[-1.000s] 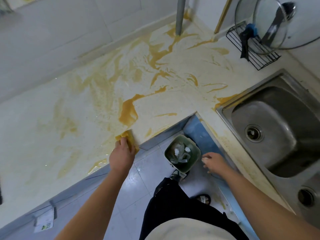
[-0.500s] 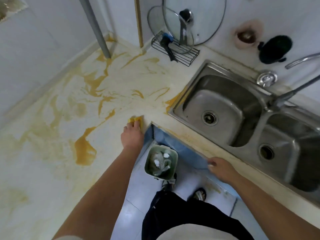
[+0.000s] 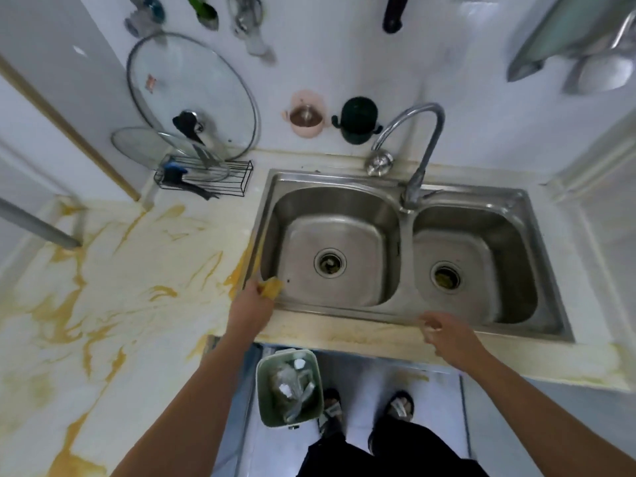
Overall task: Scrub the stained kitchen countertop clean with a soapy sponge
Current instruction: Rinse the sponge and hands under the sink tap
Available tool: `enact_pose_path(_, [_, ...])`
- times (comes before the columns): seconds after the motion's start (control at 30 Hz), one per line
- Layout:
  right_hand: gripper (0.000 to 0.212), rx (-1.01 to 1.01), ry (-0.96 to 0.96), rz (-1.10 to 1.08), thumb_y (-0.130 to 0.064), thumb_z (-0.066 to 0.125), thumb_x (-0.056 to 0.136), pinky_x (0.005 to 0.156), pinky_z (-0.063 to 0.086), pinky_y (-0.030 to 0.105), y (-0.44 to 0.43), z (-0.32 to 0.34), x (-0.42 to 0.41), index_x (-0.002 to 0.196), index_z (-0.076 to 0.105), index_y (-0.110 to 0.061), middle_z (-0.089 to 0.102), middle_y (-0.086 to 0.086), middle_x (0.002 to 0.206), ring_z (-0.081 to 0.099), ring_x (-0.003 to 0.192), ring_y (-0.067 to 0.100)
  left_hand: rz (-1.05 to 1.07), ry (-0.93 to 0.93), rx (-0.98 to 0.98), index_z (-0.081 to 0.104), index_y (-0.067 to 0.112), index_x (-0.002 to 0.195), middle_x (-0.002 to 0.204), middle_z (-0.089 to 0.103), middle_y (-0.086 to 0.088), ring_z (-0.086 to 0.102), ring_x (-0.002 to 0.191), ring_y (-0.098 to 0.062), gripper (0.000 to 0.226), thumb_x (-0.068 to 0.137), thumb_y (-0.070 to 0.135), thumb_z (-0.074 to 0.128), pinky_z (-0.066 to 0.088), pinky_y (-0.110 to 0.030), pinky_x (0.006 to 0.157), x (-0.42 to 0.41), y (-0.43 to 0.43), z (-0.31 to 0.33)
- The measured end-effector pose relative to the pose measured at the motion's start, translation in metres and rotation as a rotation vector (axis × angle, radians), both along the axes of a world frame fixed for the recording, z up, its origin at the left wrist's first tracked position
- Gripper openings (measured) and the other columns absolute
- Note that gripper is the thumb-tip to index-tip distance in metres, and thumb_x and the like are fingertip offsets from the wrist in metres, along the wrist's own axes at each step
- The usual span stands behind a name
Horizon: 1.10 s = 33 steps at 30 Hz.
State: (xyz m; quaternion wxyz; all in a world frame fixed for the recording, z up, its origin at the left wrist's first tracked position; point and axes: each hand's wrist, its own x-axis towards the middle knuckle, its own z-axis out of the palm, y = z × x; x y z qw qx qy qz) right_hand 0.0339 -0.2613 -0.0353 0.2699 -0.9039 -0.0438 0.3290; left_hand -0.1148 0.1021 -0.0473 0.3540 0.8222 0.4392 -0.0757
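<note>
Left hand (image 3: 253, 306) grips the yellow sponge (image 3: 272, 287), fingers curled round it. The sponge sticks out past the fingers, long axis running low-left to up-right, free end pointing into the left basin of the sink (image 3: 337, 208). It sits right at the sink's front-left corner, over the rim; contact with the steel can't be told. Right hand (image 3: 447, 333) is well apart from the left, fingers loosely curled, nothing in it, over the narrow front strip of table (image 3: 137, 270) between sink and edge. Open basin ahead of the sponge, faucet (image 3: 423, 149) at the back between the basins, wire rack (image 3: 206, 182) back-left and well away. Wide orange-streaked table to the left. Bin (image 3: 263, 390) on the floor below the edge. Half a second ago the sponge was flat on the table at the inner corner and the right hand rested on the front edge; both have shifted toward the sink.
</note>
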Motion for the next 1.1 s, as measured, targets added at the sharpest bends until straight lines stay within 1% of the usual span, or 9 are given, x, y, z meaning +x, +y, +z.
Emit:
enact_pose_path(0.17, [0.042,-0.038,-0.053,0.04,-0.008,0.057,0.095,0.087,0.043,0.031,-0.018,0.025,0.09,0.138,0.055,-0.011,0.062,0.011,0.127,0.06,0.109,0.029,-0.09,0.0,-0.034,0.044,0.017,0.113,0.096,0.065,-0.007,0.063,0.084,-0.029,0.024,0.094,0.027,0.056,0.05,-0.04,0.073,0.1,-0.032,0.042])
enact_pose_path(0.33, [0.057,-0.174,-0.209,0.153,-0.024,0.055,0.095,0.103,0.042,0.044,0.013,0.044,0.197,0.149,0.038,-0.013,0.05,0.016,0.142,0.05,0.127,0.038,-0.062,-0.077,-0.2,0.07,0.019,0.104,0.083,0.076,-0.003,0.073,0.078,-0.026,0.04,0.077,0.047,0.06,0.063,-0.048,0.077,0.167,-0.05,0.065])
enact_pose_path(0.5, [0.056,-0.132,-0.362,0.273,-0.021,0.061,0.09,0.096,0.047,0.044,0.074,0.058,0.272,0.14,0.04,-0.006,0.051,0.018,0.132,0.054,0.119,0.036,0.144,-0.229,-0.43,0.069,0.025,0.105,0.1,0.077,-0.008,0.077,0.091,-0.026,0.038,0.07,0.039,0.076,0.062,-0.05,0.089,0.21,-0.062,0.085])
enact_pose_path(0.63, [0.037,-0.283,-0.312,0.436,-0.021,0.054,0.091,0.086,0.052,0.04,0.093,0.037,0.275,0.125,0.055,-0.007,0.058,0.014,0.123,0.061,0.11,0.033,0.234,-0.27,-0.561,0.058,0.018,0.124,0.115,0.073,-0.01,0.077,0.094,-0.024,0.036,0.09,0.023,0.07,0.06,-0.04,0.076,0.233,-0.06,0.085])
enact_pose_path(0.77, [0.041,-0.312,-0.271,0.441,-0.018,0.056,0.092,0.084,0.048,0.04,0.089,0.031,0.253,0.131,0.052,-0.005,0.058,0.015,0.125,0.059,0.112,0.035,0.208,-0.276,-0.543,0.072,0.023,0.1,0.102,0.074,-0.014,0.073,0.093,-0.033,0.034,0.068,0.033,0.07,0.062,-0.053,0.087,0.253,-0.049,0.074])
enact_pose_path(0.9, [0.047,-0.433,-0.295,0.295,-0.032,0.059,0.092,0.077,0.039,0.036,0.097,0.034,0.238,0.13,0.049,-0.006,0.055,0.017,0.124,0.056,0.111,0.036,0.097,-0.268,-0.534,0.071,0.021,0.107,0.086,0.072,-0.002,0.068,0.076,-0.018,0.029,0.082,0.007,0.073,0.063,-0.041,0.079,0.272,-0.037,0.06])
enact_pose_path(1.0, [0.044,-0.043,-0.18,0.19,-0.048,0.055,0.096,0.08,0.042,0.031,0.138,0.045,0.223,0.133,0.051,-0.024,0.062,-0.002,0.117,0.062,0.107,0.016,-0.076,-0.271,-0.619,0.06,0.027,0.119,0.095,0.069,0.0,0.066,0.079,-0.013,0.045,0.086,-0.003,0.068,0.059,-0.023,0.066,0.278,-0.024,0.047])
enact_pose_path(1.07, [0.026,0.3,0.027,0.038,-0.045,0.054,0.098,0.075,0.052,0.025,0.17,0.05,0.212,0.123,0.051,-0.039,0.063,-0.018,0.103,0.063,0.089,-0.002,-0.16,-0.293,-0.685,0.065,0.023,0.121,0.096,0.071,0.0,0.067,0.082,-0.015,0.042,0.089,-0.003,0.067,0.057,-0.021,0.064,0.278,-0.02,0.04])
enact_pose_path(1.1, [0.024,0.374,0.114,-0.03,-0.041,0.057,0.098,0.073,0.057,0.026,0.183,0.047,0.208,0.121,0.051,-0.035,0.064,-0.014,0.104,0.065,0.087,0.001,-0.179,-0.304,-0.696,0.067,0.02,0.124,0.099,0.073,0.0,0.068,0.083,-0.015,0.041,0.09,-0.002,0.066,0.057,-0.023,0.066,0.278,-0.019,0.036])
